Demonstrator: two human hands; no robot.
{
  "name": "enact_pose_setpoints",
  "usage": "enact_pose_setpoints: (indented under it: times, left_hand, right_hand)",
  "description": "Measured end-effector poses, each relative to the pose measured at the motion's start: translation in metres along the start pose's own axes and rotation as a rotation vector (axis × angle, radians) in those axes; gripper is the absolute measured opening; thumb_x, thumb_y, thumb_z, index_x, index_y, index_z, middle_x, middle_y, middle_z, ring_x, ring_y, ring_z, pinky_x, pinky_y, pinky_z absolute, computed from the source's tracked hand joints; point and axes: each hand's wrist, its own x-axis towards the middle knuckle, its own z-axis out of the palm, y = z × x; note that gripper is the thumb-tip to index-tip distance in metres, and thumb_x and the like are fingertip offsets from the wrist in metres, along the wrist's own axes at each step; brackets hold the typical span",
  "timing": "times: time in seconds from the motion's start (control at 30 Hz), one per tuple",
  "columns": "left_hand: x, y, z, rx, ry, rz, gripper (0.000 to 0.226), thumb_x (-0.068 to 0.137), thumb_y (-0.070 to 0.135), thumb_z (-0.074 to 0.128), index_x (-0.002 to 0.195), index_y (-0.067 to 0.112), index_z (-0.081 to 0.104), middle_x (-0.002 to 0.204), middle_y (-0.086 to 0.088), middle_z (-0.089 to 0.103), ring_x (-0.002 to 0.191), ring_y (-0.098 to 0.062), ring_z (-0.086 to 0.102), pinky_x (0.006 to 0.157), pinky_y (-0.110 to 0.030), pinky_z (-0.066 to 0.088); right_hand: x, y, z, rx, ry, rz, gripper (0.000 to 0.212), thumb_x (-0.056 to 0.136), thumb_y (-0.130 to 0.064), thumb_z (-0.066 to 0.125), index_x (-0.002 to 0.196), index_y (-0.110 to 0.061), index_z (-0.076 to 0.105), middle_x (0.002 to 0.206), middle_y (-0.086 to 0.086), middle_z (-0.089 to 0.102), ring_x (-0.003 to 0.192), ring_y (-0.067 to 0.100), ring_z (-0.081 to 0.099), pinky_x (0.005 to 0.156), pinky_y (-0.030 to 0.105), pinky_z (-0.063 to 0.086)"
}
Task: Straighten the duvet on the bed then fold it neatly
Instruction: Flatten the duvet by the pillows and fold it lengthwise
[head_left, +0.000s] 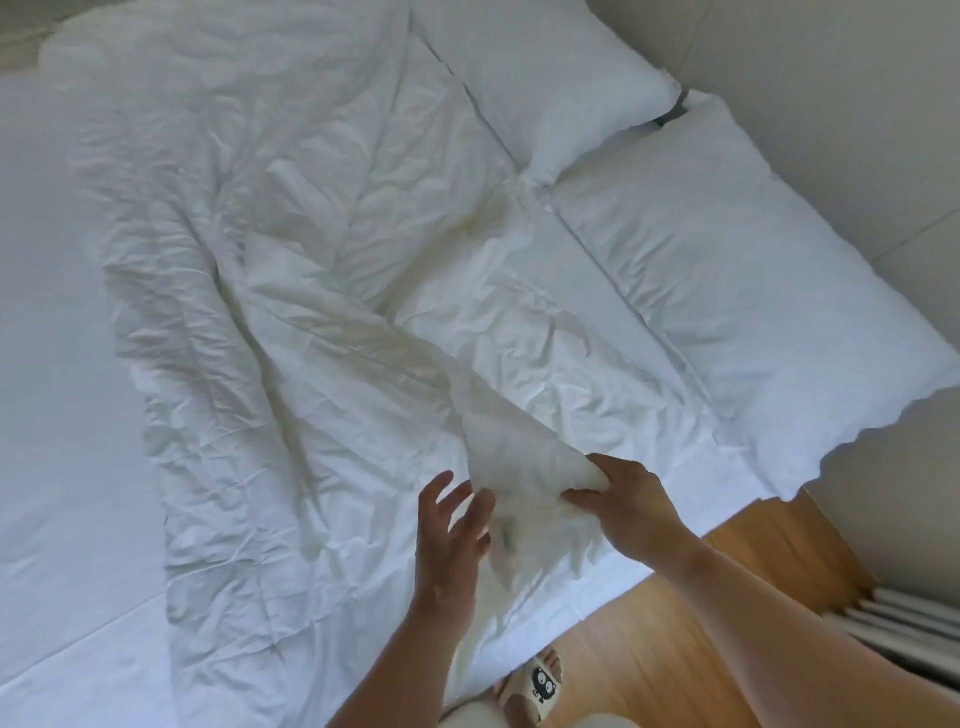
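While the duvet (291, 291) lies crumpled and askew across the bed (57, 364), a person stands at the bedside, seen from above; the right hand (628, 499) pinches a lifted corner (519, 457) of the duvet, fingers and thumb curled round the cloth, which rises in a peak near the mattress edge; the left hand (452, 525) is spread wide, fingers straight, just beside the hanging fabric and holding nothing. Two pillows (753, 249) lie at the head of the bed, right of the duvet; bare bed shows to the left. A wood floor (727, 597) and a slipper (540, 680) with a cartoon face show below. Straightening looks barely started: deep creases run the duvet's length; its edges sit crooked to the bed; pulling it flat and square is left to do, and all of the folding.
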Motion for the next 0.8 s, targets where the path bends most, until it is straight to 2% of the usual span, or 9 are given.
enact_pose_setpoints:
  times: [0.13,0.23,0.33,0.4,0.47,0.53,0.6,0.7,0.8]
  left_hand:
    - [0.036,0.040,0.027,0.368,-0.126,-0.007,0.043,0.069,0.037,0.076,0.109,0.022,0.066,0.099,-0.001,0.076,0.094,-0.021,0.072,0.089,-0.049,0.057]
    - [0.052,0.047,0.061,0.735,-0.108,0.100,0.018,0.075,0.035,0.063,0.088,0.022,0.066,0.076,0.005,0.070,0.073,-0.016,0.067,0.073,-0.043,0.056]
    - [0.058,0.043,0.102,0.906,-0.168,0.068,0.019,0.086,0.036,0.059,0.101,0.025,0.063,0.088,0.006,0.071,0.082,-0.014,0.067,0.074,-0.033,0.053]
    - [0.064,0.034,0.129,1.016,-0.229,-0.003,0.034,0.086,0.045,0.055,0.111,0.024,0.060,0.099,0.004,0.071,0.091,-0.015,0.068,0.080,-0.033,0.055]
    - [0.066,0.027,0.151,0.987,-0.340,-0.060,0.037,0.078,0.047,0.058,0.109,0.026,0.062,0.097,0.003,0.073,0.091,-0.015,0.070,0.085,-0.039,0.058]
    - [0.077,0.024,0.168,0.888,-0.469,-0.137,0.031,0.076,0.039,0.062,0.105,0.028,0.065,0.099,0.003,0.073,0.093,-0.015,0.071,0.087,-0.044,0.059]
    - [0.096,0.028,0.175,0.920,-0.519,-0.127,0.032,0.077,0.038,0.067,0.108,0.029,0.064,0.107,0.009,0.071,0.096,-0.011,0.069,0.089,-0.041,0.058]
    - [0.160,0.026,0.182,1.405,-0.338,0.393,0.058,0.077,0.033,0.078,0.128,0.019,0.054,0.124,0.005,0.055,0.107,-0.016,0.061,0.091,-0.034,0.053]
    - [0.228,0.026,0.196,1.840,-0.256,0.863,0.092,0.069,0.038,0.083,0.145,0.015,0.036,0.142,-0.011,0.041,0.126,-0.031,0.048,0.098,-0.045,0.051]
  right_hand:
    - [0.004,0.008,-0.002,-0.031,-0.128,0.066,0.021,0.078,-0.029,0.079,0.092,-0.041,0.068,0.079,-0.011,0.071,0.067,0.007,0.065,0.057,0.019,0.049]
    - [-0.002,0.013,0.002,-0.026,-0.089,-0.044,0.068,0.074,-0.042,0.079,0.130,-0.054,0.043,0.126,-0.022,0.058,0.105,-0.004,0.059,0.080,0.007,0.045]
    - [-0.015,0.010,0.003,0.122,-0.072,-0.128,0.107,0.062,-0.060,0.083,0.148,-0.050,0.021,0.145,-0.036,0.021,0.132,-0.019,0.027,0.099,0.001,0.030]
    - [-0.015,0.022,0.007,0.123,-0.009,-0.076,0.117,0.057,-0.055,0.085,0.151,-0.047,0.017,0.145,-0.034,0.023,0.129,-0.020,0.031,0.099,0.003,0.034]
    - [-0.003,0.039,0.007,0.139,0.118,0.002,0.099,0.068,-0.035,0.079,0.147,-0.047,0.021,0.134,-0.025,0.042,0.105,-0.016,0.051,0.083,0.004,0.045]
    - [0.017,0.058,-0.007,0.198,0.226,0.057,0.069,0.077,-0.018,0.061,0.136,-0.044,0.037,0.106,-0.015,0.064,0.073,0.002,0.065,0.066,0.025,0.058]
    - [0.045,0.077,-0.029,0.191,0.249,0.019,0.044,0.077,-0.013,0.051,0.115,-0.036,0.054,0.081,-0.010,0.069,0.062,0.011,0.066,0.061,0.039,0.057]
    - [0.106,0.113,-0.076,0.159,0.168,-0.038,0.015,0.079,-0.024,0.052,0.091,-0.025,0.060,0.076,-0.005,0.068,0.065,0.015,0.066,0.062,0.037,0.054]
    - [0.181,0.154,-0.104,-0.044,0.125,-0.087,0.022,0.085,-0.040,0.063,0.103,-0.028,0.067,0.114,-0.004,0.062,0.109,0.018,0.059,0.089,0.035,0.048]
